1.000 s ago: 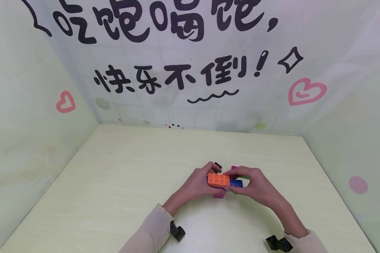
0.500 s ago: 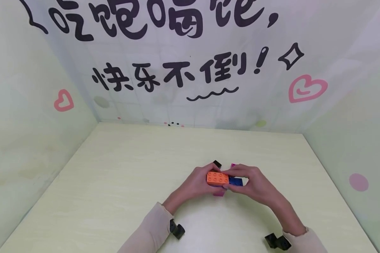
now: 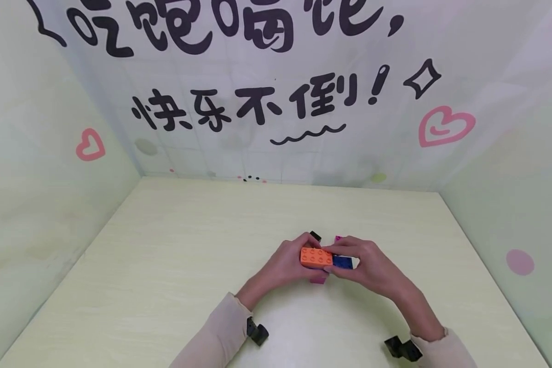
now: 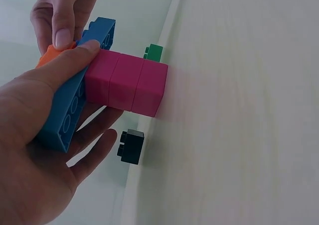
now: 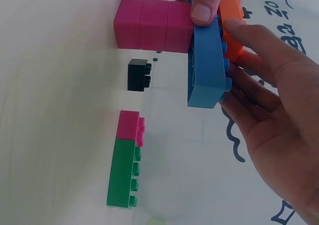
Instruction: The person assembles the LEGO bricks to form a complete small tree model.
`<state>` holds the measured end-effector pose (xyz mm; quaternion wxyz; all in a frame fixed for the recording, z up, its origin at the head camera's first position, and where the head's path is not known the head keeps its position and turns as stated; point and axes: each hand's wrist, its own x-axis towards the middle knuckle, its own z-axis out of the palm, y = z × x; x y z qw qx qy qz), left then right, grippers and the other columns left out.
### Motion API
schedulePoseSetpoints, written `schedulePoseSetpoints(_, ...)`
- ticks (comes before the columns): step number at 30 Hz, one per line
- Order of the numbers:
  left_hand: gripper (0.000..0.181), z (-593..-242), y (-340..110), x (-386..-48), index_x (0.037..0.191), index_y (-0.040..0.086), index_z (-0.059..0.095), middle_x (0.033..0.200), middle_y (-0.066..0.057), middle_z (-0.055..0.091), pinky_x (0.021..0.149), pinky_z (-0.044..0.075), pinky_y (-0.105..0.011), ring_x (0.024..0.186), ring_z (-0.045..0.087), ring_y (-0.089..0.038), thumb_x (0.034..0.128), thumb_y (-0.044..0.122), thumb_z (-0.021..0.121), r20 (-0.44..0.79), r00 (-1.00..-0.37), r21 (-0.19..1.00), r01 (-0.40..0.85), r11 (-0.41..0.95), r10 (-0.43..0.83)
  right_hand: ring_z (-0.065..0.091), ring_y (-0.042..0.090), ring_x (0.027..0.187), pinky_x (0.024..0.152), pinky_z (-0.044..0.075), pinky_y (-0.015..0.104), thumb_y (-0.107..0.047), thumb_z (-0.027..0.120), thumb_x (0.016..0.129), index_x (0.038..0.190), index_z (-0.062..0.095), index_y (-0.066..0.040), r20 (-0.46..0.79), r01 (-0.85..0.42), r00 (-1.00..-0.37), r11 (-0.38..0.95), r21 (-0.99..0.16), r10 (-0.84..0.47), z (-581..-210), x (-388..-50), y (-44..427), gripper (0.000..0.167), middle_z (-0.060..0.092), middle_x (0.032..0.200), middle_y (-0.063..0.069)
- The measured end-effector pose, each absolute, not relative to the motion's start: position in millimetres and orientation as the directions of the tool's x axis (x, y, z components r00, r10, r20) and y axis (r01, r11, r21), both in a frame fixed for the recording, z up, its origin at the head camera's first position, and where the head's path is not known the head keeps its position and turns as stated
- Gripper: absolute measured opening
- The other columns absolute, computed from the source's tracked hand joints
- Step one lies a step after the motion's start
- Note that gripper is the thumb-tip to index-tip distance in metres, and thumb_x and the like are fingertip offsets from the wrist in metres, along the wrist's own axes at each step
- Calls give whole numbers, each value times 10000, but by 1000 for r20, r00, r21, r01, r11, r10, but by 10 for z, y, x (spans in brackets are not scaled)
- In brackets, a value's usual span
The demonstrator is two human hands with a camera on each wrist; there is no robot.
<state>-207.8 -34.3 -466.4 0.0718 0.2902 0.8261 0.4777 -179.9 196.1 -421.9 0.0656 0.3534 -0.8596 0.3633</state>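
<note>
My left hand (image 3: pixel 285 263) grips a long blue brick (image 5: pixel 207 70), its thumb pressing the blue side. On the studs at the blue brick's left end lies an orange brick (image 3: pixel 316 257), which my right hand (image 3: pixel 372 263) pinches between thumb and fingers. The orange brick looks slightly tilted against the blue one; whether it is fully seated I cannot tell. A stack of three pink bricks (image 5: pixel 153 25) stands under the blue brick, meeting its hollow underside. From the head view most of that stack is hidden by the hands and bricks.
Behind the hands, a small black brick (image 5: pixel 137 75) stands on the pale table (image 3: pixel 188 230). Farther right on it are a green brick (image 5: pixel 121 175) and a small pink brick (image 5: pixel 128 125), side by side. Printed walls enclose the back and sides.
The orange brick has shifted slightly left, covering the blue end that showed beside it, and its front side shows more. Both hands keep nearly the same grip. The head view has tilted a little downward.
</note>
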Motion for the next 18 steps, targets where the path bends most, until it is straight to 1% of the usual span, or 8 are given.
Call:
schedulePoseSetpoints(5,560,-4656,-348,-2085,1156,228,541,988,73,650,752,497,-229,856,601,-49,730,366,877,171,-822,811,431,396,544,578,321,1176,837,539,341,-115,827,796,1161,733,-141,332,-629,-754,477,-614,-567,-4204,-1814,1988,378,670,1137,-34)
schedulePoseSetpoints(9,556,-4657,-336,-2082,1146,234,542,974,75,652,745,497,-233,845,603,-49,726,373,878,177,-824,806,435,401,539,572,339,1179,799,550,321,-119,829,794,1161,732,-130,334,-636,-755,506,-583,-564,-4190,-1796,1980,379,664,1139,5)
schedulePoseSetpoints(14,568,-4666,-325,-2086,1179,245,523,1022,76,644,773,496,-239,885,603,-52,743,363,868,152,-815,830,412,375,560,585,334,1154,756,556,304,-132,831,792,1154,734,-123,360,-661,-743,531,-531,-564,-4168,-1761,1940,375,649,1144,53)
schedulePoseSetpoints(18,563,-4612,-386,-2110,1203,264,518,1086,98,611,814,496,-250,944,587,-60,763,380,849,159,-776,842,430,327,610,597,323,1135,769,557,331,-135,832,793,1162,731,-112,337,-645,-755,547,-533,-562,-4152,-1762,1923,383,648,1148,68)
